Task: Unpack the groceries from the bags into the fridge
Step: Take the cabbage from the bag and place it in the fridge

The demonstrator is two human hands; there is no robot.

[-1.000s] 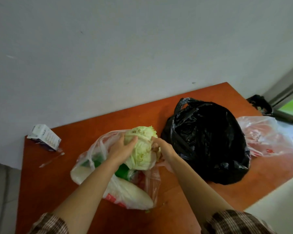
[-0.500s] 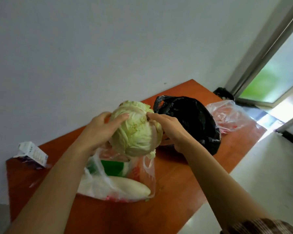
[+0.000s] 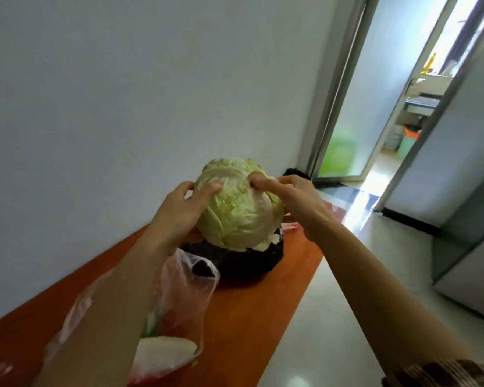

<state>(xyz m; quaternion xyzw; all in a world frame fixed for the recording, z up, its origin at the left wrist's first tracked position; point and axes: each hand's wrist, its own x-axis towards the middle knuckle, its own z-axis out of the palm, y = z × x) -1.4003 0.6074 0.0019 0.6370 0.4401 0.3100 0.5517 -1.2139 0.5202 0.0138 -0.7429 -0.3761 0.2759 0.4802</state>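
Observation:
A pale green cabbage (image 3: 239, 208) is held in the air above the table between both hands. My left hand (image 3: 183, 209) grips its left side and my right hand (image 3: 296, 202) grips its top right. Below my left forearm lies a clear plastic bag (image 3: 185, 291) with a white radish (image 3: 165, 351) and something green inside. A black plastic bag (image 3: 246, 261) sits on the table right under the cabbage. The grey fridge (image 3: 475, 247) stands at the right edge of the view.
The orange-brown table (image 3: 252, 317) runs along a white wall. Pale tiled floor (image 3: 347, 289) lies to its right. A doorway (image 3: 380, 107) with a glass door opens at the back right, with a green bin beyond.
Both hands have lifted the cabbage out of the clear bag and carried it up and right over the black bag. The view has swung right toward the doorway and fridge.

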